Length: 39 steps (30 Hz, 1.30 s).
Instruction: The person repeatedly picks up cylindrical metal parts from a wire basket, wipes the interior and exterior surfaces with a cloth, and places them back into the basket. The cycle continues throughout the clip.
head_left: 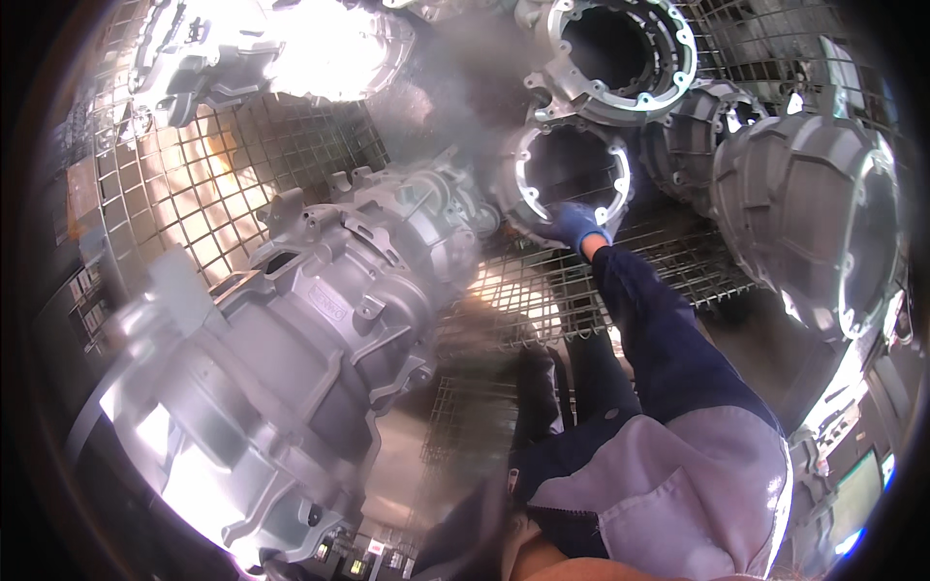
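My right hand [575, 224], in a blue glove, reaches out and grips the near rim of a ring-ended cast metal housing [518, 184]. Its fingers curl over the flange, beside the round opening. At left, close to the camera, a large grey cast metal gearbox housing [320, 320] slants across the view, with ribs, lugs and a wide lower end. I cannot see what holds it up. My left hand does not show.
Another ring-ended housing [678, 73] stands behind the gripped one. At right sits a bell-shaped housing [775, 194]. Glare covers more castings [223, 58] at the upper left. A wire mesh cage wall [194, 184] and mesh floor [542, 290] surround the parts.
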{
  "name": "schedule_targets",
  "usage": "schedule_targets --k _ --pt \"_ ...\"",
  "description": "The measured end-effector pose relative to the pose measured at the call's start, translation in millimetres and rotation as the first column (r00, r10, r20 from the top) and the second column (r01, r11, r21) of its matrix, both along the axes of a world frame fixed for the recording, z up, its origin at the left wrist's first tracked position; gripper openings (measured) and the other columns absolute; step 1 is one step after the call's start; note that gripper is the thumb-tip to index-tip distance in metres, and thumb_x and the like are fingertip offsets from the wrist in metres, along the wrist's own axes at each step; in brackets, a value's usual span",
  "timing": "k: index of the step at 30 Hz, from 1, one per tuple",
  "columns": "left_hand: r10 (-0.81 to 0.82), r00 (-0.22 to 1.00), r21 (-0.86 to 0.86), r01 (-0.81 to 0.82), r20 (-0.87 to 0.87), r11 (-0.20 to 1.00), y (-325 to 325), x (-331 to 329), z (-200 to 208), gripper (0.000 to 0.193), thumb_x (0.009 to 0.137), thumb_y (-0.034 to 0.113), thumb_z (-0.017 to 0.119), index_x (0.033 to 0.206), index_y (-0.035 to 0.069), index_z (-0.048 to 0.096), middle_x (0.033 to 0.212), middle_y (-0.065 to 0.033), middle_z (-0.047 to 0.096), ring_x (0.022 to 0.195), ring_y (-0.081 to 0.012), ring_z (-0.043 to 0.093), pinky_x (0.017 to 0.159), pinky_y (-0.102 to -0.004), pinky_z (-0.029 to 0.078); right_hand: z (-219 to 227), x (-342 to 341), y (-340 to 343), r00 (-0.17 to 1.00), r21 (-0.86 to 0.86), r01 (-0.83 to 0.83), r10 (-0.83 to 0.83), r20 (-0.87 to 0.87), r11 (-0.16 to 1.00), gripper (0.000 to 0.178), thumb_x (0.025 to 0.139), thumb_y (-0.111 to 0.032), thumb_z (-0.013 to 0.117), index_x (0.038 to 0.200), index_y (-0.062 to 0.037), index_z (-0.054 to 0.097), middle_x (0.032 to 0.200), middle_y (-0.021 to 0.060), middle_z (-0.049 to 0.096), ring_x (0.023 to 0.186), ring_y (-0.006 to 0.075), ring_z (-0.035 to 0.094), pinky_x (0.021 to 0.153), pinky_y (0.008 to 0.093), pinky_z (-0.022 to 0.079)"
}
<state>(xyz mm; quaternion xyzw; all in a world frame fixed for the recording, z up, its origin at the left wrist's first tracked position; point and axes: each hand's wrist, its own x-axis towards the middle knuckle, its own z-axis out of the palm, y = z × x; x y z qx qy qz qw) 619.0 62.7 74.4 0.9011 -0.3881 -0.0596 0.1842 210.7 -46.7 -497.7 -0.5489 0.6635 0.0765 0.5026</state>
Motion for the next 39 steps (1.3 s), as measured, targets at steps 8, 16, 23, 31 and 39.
schedule_targets --k 8,16,23,31,39 --pt "-0.163 0.98 -0.082 0.154 -0.113 0.985 -4.9 14.9 5.3 0.056 0.09 0.015 0.061 0.141 -0.005 0.048 0.114 -0.0136 0.058 0.079 -0.013 0.053 0.064 -0.0249 0.043 117.4 -9.5 -12.0 0.799 -0.347 0.464 -0.217 0.56 0.815 0.04 0.101 -0.031 0.063 0.125 0.0001 0.067 0.112 0.0106 0.074 0.096 0.0176 0.068 0.08 0.032 0.055" --pt "-0.771 0.618 -0.147 0.786 0.154 0.601 -60.7 -2.9 -2.0 0.078 0.094 0.049 0.068 0.145 -0.005 0.048 0.135 -0.0196 0.058 0.121 -0.0317 0.058 0.103 -0.0457 0.047 301.9 25.0 73.7 0.429 0.03 0.742 -0.509 0.746 0.669 0.058 0.09 -0.045 0.076 0.117 0.0058 0.067 0.098 0.0095 0.072 0.09 0.0164 0.066 0.078 0.0317 0.052" --pt "-0.859 0.02 -0.395 0.894 0.511 -0.214 -33.7 -131.4 -27.0 0.095 0.082 0.05 0.08 0.152 0.001 0.039 0.152 -0.0216 0.045 0.132 -0.0378 0.054 0.11 -0.0454 0.051 477.5 23.3 204.1 0.127 0.014 0.966 -0.522 0.843 0.257 0.064 0.095 -0.056 0.065 0.114 0.0049 0.07 0.095 0.0077 0.072 0.086 0.0137 0.064 0.082 0.0326 0.051" --pt "-0.683 -0.275 -0.196 0.827 0.677 -0.527 55.2 -279.1 -78.7 0.05 0.09 0.025 0.072 0.134 0.006 0.057 0.14 -0.0172 0.057 0.126 -0.0394 0.058 0.104 -0.0473 0.052 539.2 -2.4 339.9 0.225 -0.342 0.938 -0.634 0.74 -0.066 0.032 0.098 -0.035 0.068 0.104 -0.0043 0.075 0.08 0.0012 0.066 0.075 0.0071 0.061 0.065 0.0245 0.049" --pt "-0.698 -0.489 -0.179 0.737 0.524 -0.651 118.8 -407.1 -94.8 0.034 0.1 0.013 0.061 0.132 0.005 0.057 0.136 -0.018 0.06 0.122 -0.0375 0.06 0.101 -0.0459 0.052 532.1 -74.3 392.6 0.283 -0.733 0.647 -0.826 0.487 -0.211 0.057 0.089 -0.055 0.07 0.097 0.0013 0.071 0.081 0.0229 0.069 0.076 0.0322 0.068 0.072 0.0424 0.052"
